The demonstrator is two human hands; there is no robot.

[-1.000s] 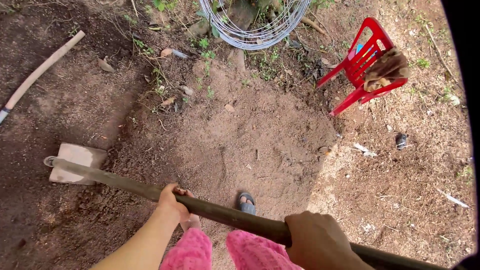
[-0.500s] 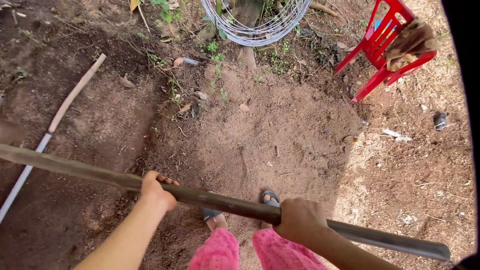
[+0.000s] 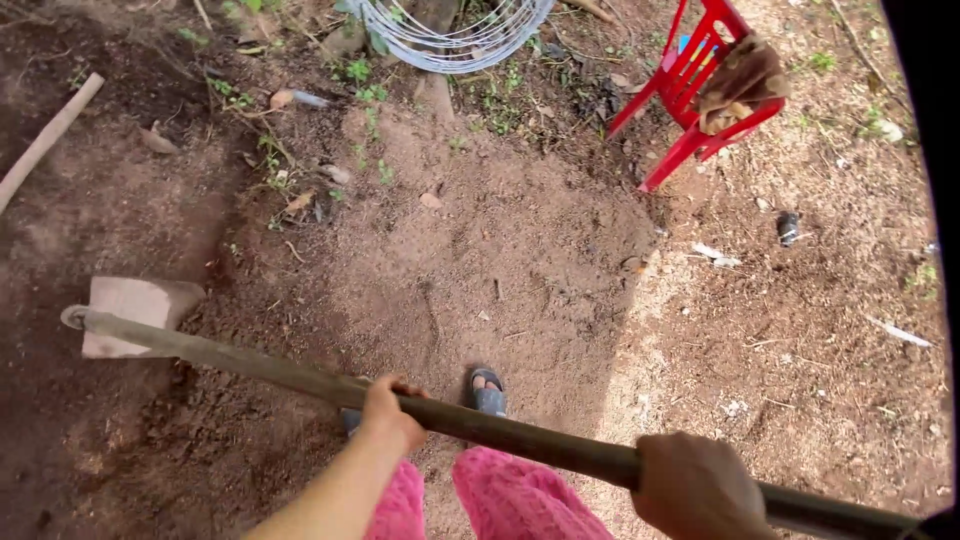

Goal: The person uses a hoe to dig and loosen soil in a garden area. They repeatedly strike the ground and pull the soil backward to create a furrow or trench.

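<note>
Both my hands grip the long wooden handle [image 3: 270, 367] of a hoe. My left hand [image 3: 388, 413] wraps the shaft near its middle. My right hand [image 3: 697, 487] holds it farther back, at the lower right. The hoe's pale flat blade [image 3: 130, 314] rests on the dark loose soil [image 3: 250, 440] at the left. Below the handle are my pink trouser legs [image 3: 520, 500] and a grey sandal [image 3: 488, 393].
A red plastic chair [image 3: 690, 95] with a brown cloth on it stands at the upper right. A coil of wire [image 3: 455, 35] lies at the top centre among small weeds. A pale stick [image 3: 45, 140] lies at the far left. Litter dots the dry ground at right.
The hoe was lifted with its blade out of view half a second ago; now it has swung back down and the blade rests on the soil at left.
</note>
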